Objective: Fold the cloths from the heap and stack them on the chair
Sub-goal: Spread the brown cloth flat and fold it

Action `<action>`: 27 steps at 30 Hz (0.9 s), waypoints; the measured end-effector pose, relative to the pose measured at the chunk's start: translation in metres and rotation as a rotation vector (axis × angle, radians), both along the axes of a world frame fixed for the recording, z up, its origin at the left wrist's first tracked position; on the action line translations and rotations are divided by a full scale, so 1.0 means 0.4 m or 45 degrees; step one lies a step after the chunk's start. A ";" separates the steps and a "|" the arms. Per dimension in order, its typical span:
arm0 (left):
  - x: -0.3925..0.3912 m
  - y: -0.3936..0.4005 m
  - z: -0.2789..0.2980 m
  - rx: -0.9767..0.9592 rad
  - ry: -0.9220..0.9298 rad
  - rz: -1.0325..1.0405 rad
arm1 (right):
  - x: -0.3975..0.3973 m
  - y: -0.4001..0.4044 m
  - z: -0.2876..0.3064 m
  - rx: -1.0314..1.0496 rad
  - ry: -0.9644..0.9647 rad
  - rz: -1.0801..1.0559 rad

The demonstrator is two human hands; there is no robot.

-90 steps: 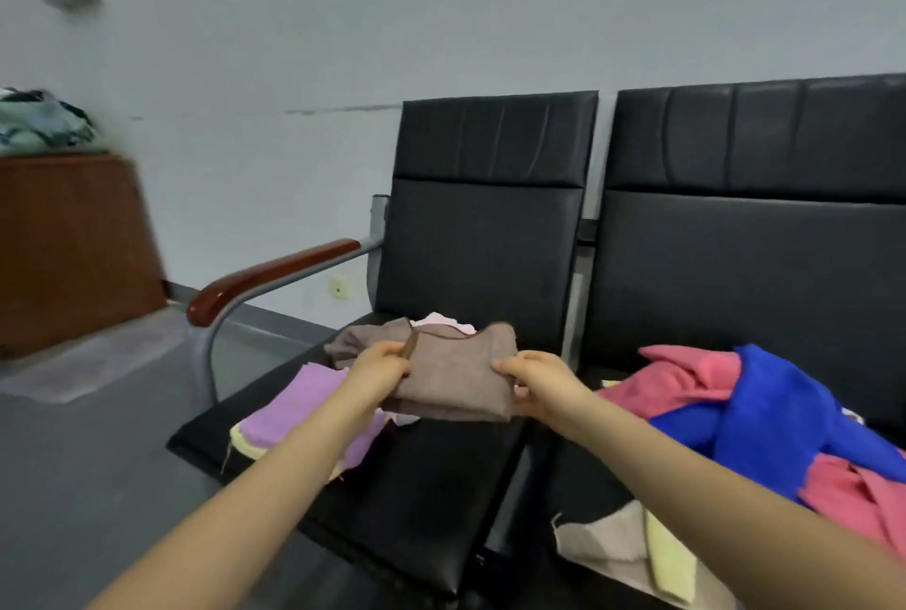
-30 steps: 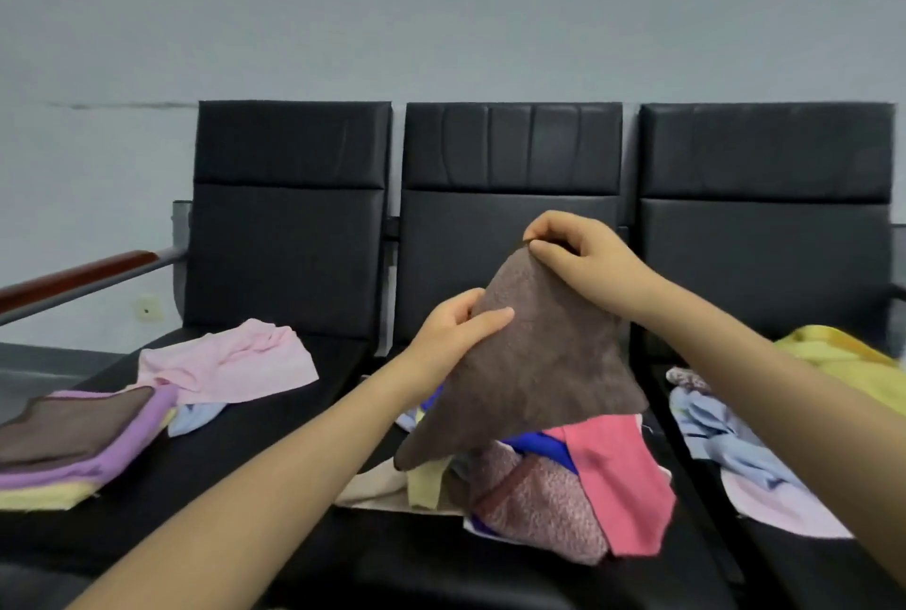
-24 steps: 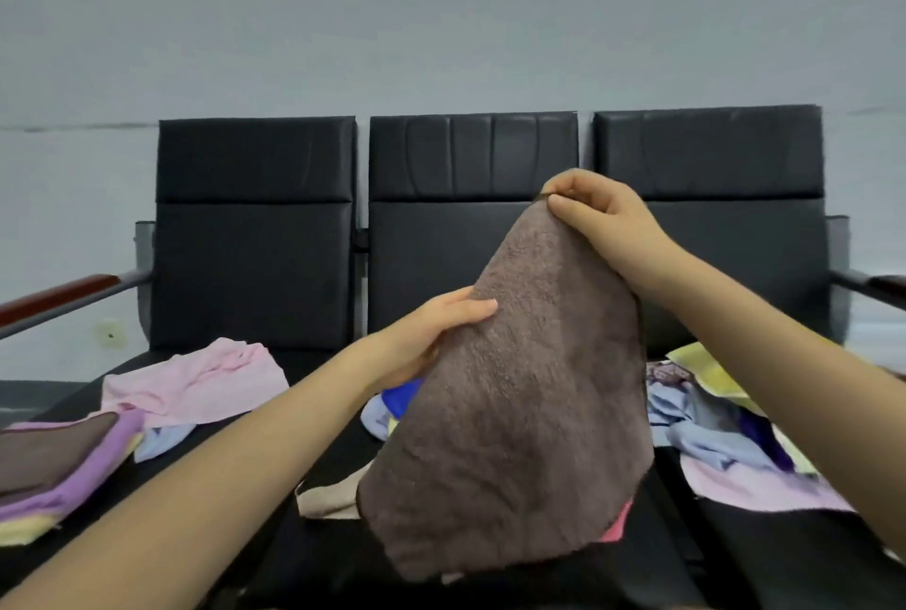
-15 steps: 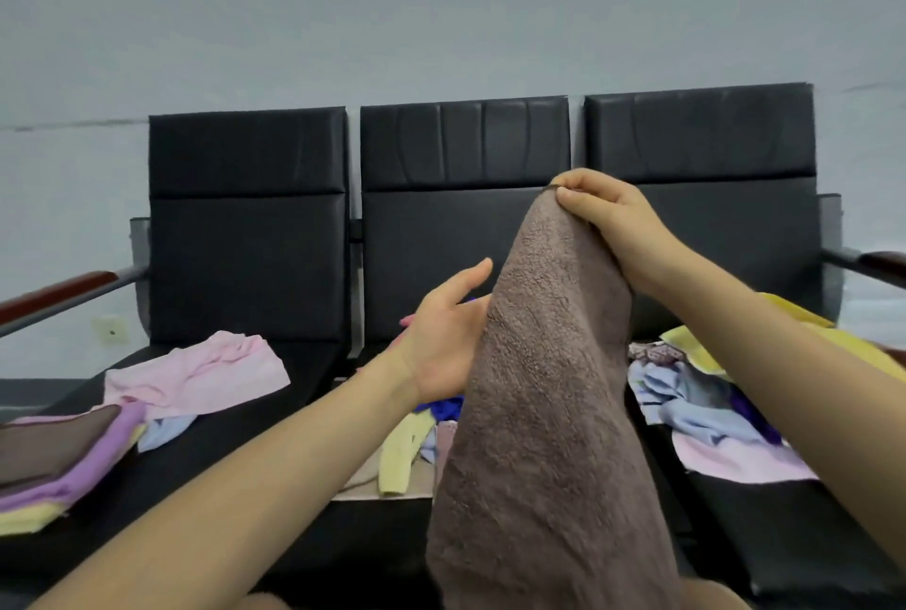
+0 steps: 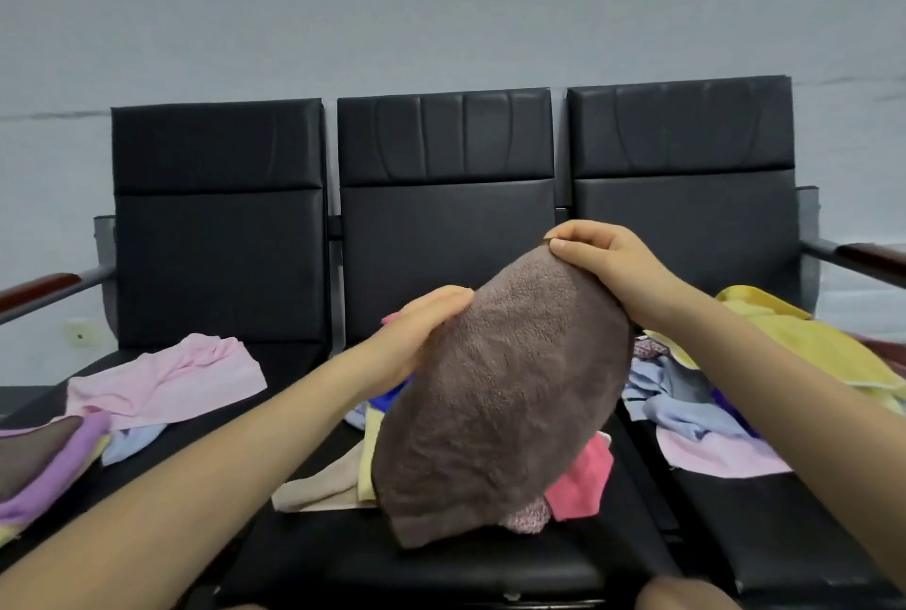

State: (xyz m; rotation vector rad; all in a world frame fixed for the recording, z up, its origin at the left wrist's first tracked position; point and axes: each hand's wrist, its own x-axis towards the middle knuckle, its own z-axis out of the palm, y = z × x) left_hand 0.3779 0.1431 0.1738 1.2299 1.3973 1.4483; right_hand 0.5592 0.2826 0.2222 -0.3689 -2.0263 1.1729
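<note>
A brown terry cloth (image 5: 500, 413) hangs spread in front of the middle chair (image 5: 446, 237). My right hand (image 5: 603, 261) pinches its top corner. My left hand (image 5: 416, 335) holds its left edge, lower down, thumb hidden behind the fabric. Under the cloth lies the heap (image 5: 583, 472) of pink, beige, yellow and blue cloths on the middle seat. A stack of folded cloths (image 5: 44, 457), brown on purple on yellow, sits at the front of the left chair's seat (image 5: 196, 452).
A loose pink cloth (image 5: 162, 379) and a pale blue one lie on the left seat behind the stack. The right seat carries a yellow cloth (image 5: 804, 340), light blue cloths (image 5: 671, 394) and a pale pink one. Wood-capped armrests (image 5: 34, 288) flank the row.
The folded brown cloth went onto the left stack, then a second brown cloth came up from the heap. Since half a second ago my right hand lowered and my left hand took the edge, spreading it.
</note>
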 end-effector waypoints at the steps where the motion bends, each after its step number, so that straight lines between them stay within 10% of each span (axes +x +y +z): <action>1: -0.014 -0.010 0.001 -0.010 0.069 0.000 | 0.004 0.003 -0.004 -0.031 -0.021 0.021; 5: -0.089 -0.065 -0.004 -0.155 0.455 -0.059 | 0.014 0.015 -0.016 -0.204 -0.063 0.084; 11: -0.217 -0.042 -0.012 -0.265 0.434 0.174 | -0.033 0.099 -0.044 -0.593 -0.363 0.020; 20: -0.337 0.220 -0.250 -0.503 1.222 0.776 | -0.229 0.306 -0.371 0.253 -0.819 -0.646; 27: -0.159 0.116 -0.392 -0.170 1.157 0.602 | -0.165 0.064 -0.484 0.183 -0.432 -0.289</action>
